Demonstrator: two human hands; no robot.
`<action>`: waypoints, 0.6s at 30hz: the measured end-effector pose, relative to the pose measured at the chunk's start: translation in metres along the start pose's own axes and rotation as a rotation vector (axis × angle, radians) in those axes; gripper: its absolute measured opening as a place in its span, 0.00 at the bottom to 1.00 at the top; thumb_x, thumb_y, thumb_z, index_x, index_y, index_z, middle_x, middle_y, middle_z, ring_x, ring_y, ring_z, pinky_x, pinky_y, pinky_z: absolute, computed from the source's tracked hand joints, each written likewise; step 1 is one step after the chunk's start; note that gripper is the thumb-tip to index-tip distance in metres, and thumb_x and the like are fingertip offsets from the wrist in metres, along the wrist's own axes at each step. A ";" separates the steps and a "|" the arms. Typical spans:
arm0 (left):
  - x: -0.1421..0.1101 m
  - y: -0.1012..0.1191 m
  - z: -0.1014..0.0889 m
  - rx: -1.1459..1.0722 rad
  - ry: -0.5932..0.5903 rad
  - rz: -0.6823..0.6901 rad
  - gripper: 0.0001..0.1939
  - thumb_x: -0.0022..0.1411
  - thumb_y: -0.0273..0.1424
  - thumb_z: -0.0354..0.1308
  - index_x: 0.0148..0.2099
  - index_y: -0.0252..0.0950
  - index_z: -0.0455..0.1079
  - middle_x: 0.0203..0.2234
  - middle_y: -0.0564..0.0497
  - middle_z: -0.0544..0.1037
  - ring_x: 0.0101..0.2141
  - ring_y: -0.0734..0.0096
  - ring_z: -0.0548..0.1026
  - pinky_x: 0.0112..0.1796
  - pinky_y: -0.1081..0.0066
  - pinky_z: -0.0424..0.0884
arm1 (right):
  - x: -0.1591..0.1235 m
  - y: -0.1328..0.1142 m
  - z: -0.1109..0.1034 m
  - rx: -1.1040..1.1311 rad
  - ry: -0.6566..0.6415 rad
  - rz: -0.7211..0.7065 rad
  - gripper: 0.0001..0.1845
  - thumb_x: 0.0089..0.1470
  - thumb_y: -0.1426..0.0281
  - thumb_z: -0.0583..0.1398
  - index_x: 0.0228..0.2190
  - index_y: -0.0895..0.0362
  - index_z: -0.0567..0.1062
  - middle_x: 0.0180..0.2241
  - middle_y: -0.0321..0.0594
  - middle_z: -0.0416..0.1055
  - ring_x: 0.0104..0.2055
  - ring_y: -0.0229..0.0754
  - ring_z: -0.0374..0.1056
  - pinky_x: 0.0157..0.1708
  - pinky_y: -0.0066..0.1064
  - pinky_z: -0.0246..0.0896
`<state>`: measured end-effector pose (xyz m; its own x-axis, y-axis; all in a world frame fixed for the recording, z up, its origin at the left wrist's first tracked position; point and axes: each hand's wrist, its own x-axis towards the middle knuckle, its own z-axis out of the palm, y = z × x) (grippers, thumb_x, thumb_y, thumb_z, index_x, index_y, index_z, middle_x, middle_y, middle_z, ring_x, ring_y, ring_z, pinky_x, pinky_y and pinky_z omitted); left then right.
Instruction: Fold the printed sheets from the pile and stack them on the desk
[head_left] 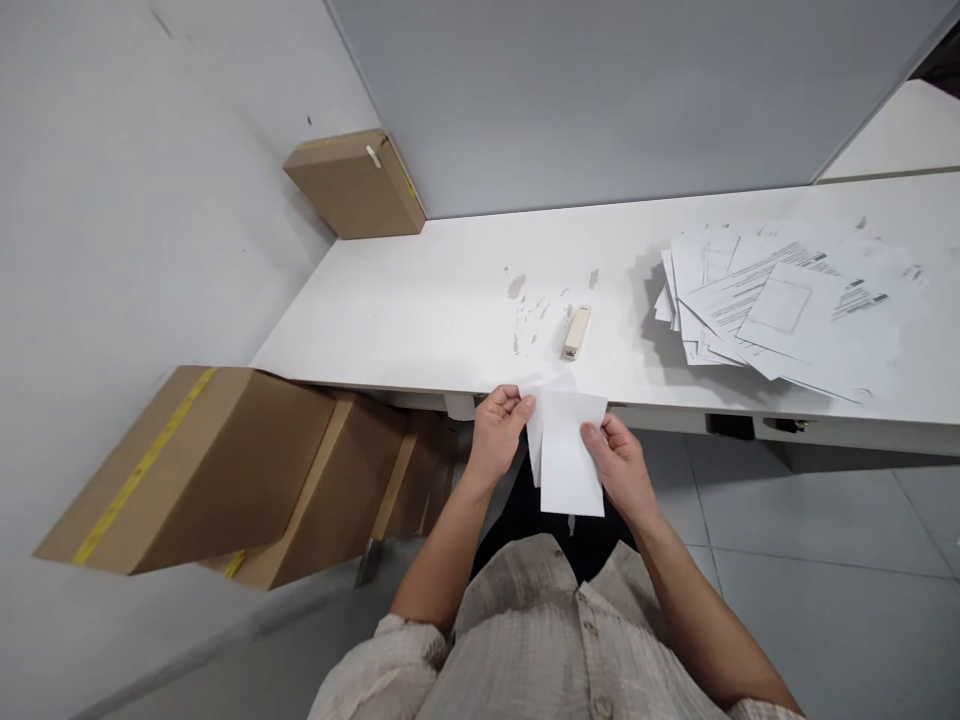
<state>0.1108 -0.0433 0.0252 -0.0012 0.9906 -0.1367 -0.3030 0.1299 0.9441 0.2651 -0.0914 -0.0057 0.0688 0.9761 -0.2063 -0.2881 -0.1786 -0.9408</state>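
Between my hands, just off the desk's front edge, are small white paper sheets (572, 455), with one lying over another at a slight angle. My left hand (498, 432) pinches the rear sheet by its upper left corner. On the other side, my right hand (618, 462) grips the front sheet at its right edge, thumb on top. Beyond the papers, a cream stapler (577, 333) lies on the desk, touched by neither hand.
A messy pile of printed papers (780, 310) covers part of the white desk (420, 310) at right. One cardboard box (360, 190) stands in the far left corner. More taped cardboard boxes (225, 480) are stacked left of me, below desk level.
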 end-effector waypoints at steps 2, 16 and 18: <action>-0.002 -0.002 0.002 0.067 0.034 0.042 0.13 0.48 0.36 0.66 0.33 0.34 0.69 0.25 0.54 0.76 0.28 0.77 0.72 0.32 0.76 0.68 | -0.001 -0.001 -0.005 -0.118 0.009 -0.055 0.08 0.51 0.62 0.61 0.30 0.54 0.74 0.31 0.36 0.72 0.31 0.39 0.65 0.31 0.29 0.60; -0.009 0.002 0.007 0.362 -0.011 0.243 0.15 0.56 0.33 0.59 0.47 0.40 0.71 0.25 0.54 0.74 0.27 0.76 0.71 0.31 0.75 0.66 | 0.010 0.006 -0.012 0.292 0.140 0.067 0.11 0.39 0.64 0.68 0.26 0.53 0.74 0.28 0.34 0.74 0.29 0.37 0.68 0.33 0.31 0.65; -0.010 0.006 0.007 0.498 -0.059 0.285 0.08 0.57 0.31 0.57 0.37 0.39 0.76 0.29 0.51 0.76 0.32 0.72 0.72 0.35 0.73 0.66 | 0.010 0.004 -0.012 0.289 0.152 0.068 0.12 0.39 0.63 0.68 0.27 0.53 0.75 0.27 0.34 0.74 0.29 0.38 0.68 0.33 0.32 0.65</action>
<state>0.1155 -0.0520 0.0344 0.0401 0.9883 0.1474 0.1868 -0.1523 0.9705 0.2762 -0.0840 -0.0147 0.1756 0.9295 -0.3242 -0.5548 -0.1786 -0.8126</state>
